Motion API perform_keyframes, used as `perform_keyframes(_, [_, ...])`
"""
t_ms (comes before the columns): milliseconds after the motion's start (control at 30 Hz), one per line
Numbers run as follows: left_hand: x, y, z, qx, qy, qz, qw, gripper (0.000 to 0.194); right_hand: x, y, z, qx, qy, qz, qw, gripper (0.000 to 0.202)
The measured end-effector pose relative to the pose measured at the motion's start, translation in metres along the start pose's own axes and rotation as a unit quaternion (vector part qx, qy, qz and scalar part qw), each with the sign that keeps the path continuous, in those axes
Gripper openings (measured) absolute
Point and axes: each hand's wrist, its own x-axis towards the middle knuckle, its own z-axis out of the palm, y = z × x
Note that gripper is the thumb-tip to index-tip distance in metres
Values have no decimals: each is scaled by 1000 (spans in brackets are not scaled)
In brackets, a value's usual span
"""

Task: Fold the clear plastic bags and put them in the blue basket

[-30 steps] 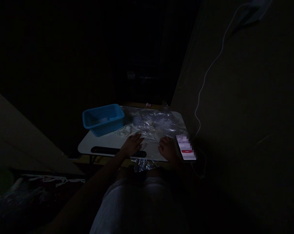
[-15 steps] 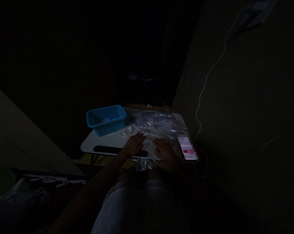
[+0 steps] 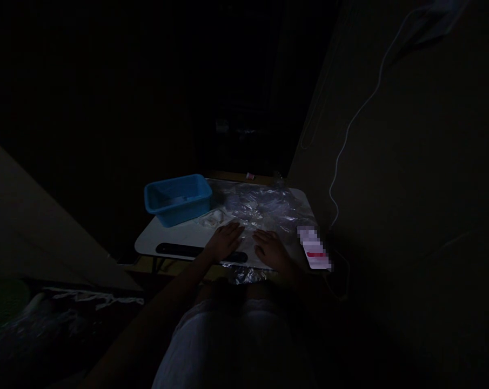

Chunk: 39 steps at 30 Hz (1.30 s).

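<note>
A clear plastic sheet (image 3: 264, 208) lies crinkled over the right part of a small white table (image 3: 151, 237), one end hanging over the front edge. My left hand (image 3: 226, 240) rests flat on the sheet near the table's front, fingers stretched forward. Beside it, my right hand (image 3: 270, 248) lies palm down with its fingers extended, a short gap between the two. Just beyond my left hand sits a small whitish crumpled bundle (image 3: 212, 218), too dim to name. The room is very dark, so fine detail is lost.
A blue plastic basin (image 3: 183, 213) stands at the table's back left. At the right edge lies a lit phone (image 3: 314, 248), near a white cable (image 3: 347, 127) running up the wall. A black slot (image 3: 177, 249) runs along the table's front. A small pinkish item (image 3: 250, 176) sits behind the table.
My right hand has shifted very slightly toward my left hand, and the plastic hanging at the front edge has spread to the right. The phone's screen picture differs a little.
</note>
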Motion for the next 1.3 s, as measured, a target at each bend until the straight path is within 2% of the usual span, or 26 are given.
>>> perform_keyframes(333, [0,0,0,-1,-4,-8,1000,43,-1,-8,-12,12,6,3,1000,43])
perform_keyframes(567, [0,0,-1,-44,26,-11,999,44,-2,-7,-10,-9,-2,-3,1000,31])
perform_keyframes(733, [2,-1,0,-52,54,5,997,43,-2,-8,-12,-12,-11,2,1000,41])
perform_keyframes(833, [2,-1,0,-43,41,8,998,45,-1,-9,-13,-21,-28,-22,999,46])
perform_keyframes(1067, [0,-1,0,-34,5,-9,999,55,-2,-7,-10,-29,-32,-33,999,35])
perform_keyframes(1300, [1,1,-8,-82,49,3,995,42,-2,-7,-10,-19,-36,-12,999,35])
